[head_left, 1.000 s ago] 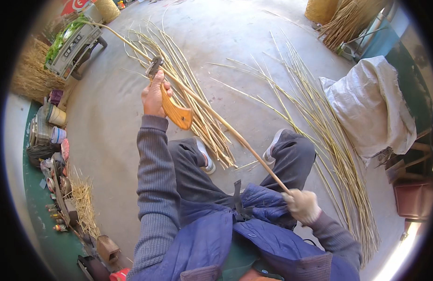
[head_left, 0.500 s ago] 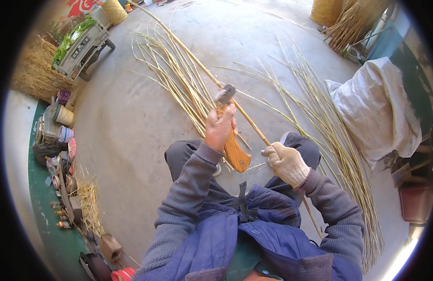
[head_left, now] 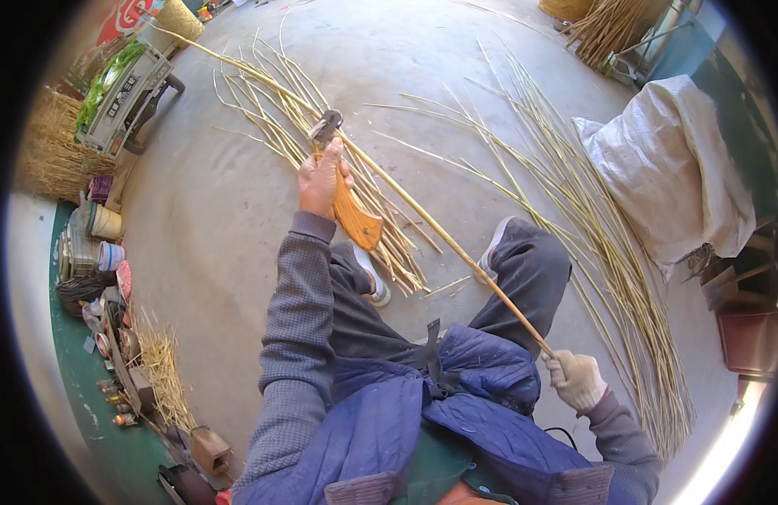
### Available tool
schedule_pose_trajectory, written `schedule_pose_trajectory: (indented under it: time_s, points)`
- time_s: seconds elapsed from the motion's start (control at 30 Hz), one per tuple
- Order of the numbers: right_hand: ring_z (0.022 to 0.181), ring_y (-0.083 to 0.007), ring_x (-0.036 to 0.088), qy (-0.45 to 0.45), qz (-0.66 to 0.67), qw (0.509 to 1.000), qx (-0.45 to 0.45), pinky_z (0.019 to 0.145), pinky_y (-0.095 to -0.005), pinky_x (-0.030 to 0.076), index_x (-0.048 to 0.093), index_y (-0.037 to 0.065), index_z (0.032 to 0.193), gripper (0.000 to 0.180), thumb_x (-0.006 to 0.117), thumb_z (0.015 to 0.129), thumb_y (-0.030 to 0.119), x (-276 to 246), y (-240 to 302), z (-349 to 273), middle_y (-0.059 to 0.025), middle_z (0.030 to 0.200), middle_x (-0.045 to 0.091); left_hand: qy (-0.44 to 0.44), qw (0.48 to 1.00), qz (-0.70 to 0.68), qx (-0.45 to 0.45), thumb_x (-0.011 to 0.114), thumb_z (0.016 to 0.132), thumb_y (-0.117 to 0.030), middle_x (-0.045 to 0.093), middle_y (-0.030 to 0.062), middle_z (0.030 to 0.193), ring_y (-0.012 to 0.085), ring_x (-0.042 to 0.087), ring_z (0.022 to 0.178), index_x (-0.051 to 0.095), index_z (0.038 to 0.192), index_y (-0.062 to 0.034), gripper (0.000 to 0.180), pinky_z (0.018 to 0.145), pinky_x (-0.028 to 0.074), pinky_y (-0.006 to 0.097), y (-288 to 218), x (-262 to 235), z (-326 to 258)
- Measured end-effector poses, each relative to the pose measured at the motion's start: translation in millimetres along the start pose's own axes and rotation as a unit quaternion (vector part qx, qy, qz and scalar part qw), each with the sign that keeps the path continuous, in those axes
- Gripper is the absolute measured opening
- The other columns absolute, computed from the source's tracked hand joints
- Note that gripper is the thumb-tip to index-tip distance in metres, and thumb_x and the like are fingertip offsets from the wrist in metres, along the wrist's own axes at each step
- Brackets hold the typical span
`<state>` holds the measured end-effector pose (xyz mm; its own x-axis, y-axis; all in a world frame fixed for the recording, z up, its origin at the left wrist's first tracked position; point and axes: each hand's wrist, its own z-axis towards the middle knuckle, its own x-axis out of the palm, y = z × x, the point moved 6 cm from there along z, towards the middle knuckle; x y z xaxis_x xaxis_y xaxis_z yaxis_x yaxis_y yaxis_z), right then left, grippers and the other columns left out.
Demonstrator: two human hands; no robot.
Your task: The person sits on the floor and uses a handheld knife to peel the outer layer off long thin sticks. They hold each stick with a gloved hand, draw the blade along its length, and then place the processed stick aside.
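The bare left hand [head_left: 322, 178] is gripping a pruner-like hand tool with its fingers wrapped around the curved wooden handle [head_left: 358, 215]. The handle's free end is pointing toward the person, and the dark metal head [head_left: 326, 126] is lying against a long, pale rod [head_left: 423, 212]; whether its blades are clasping the rod is too small to tell. The right hand [head_left: 576, 380], wearing a whitish work glove, is curling into a narrow fist around the rod's near right end. The rod is slanting from this fist, over the gap between the knees, up to the far left, where its tip is reaching the parked vehicle [head_left: 119, 109] carrying leafy greens [head_left: 103, 84].

Below the tool, a bunch of pale sticks [head_left: 397, 252] is lying on the concrete floor [head_left: 204, 210], its near ends resting between the shoes. On the right, a larger sheaf of thin, greenish-yellow stems [head_left: 633, 295] is fanning out toward the far side, with a whitish woven sack [head_left: 671, 160] slumping just beside it. A reddish-brown bin [head_left: 751, 341] is standing at the right edge, and loose straw [head_left: 163, 370] is lying on the near left beside assorted clutter along the wall.
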<state>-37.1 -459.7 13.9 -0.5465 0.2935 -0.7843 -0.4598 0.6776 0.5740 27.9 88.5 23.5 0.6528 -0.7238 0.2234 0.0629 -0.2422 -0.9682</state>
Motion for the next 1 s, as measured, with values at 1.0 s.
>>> schedule_pose_trajectory:
  time_s: [1.0]
  points:
    - [0.068,-0.0288,0.074,0.01,0.045,0.992,-0.12,0.063,-0.0398,0.059,0.064,0.003,0.124,0.029,0.059,0.108,0.026,2,34,86,-0.0124,0.076,0.071,0.02,0.996,0.045,-0.076,0.074,0.104,-0.03,0.06,-0.0003,0.071,0.0092,0.057,0.053,0.066,0.107,-0.0088,0.023,0.048,0.05,0.024,44,47,-49]
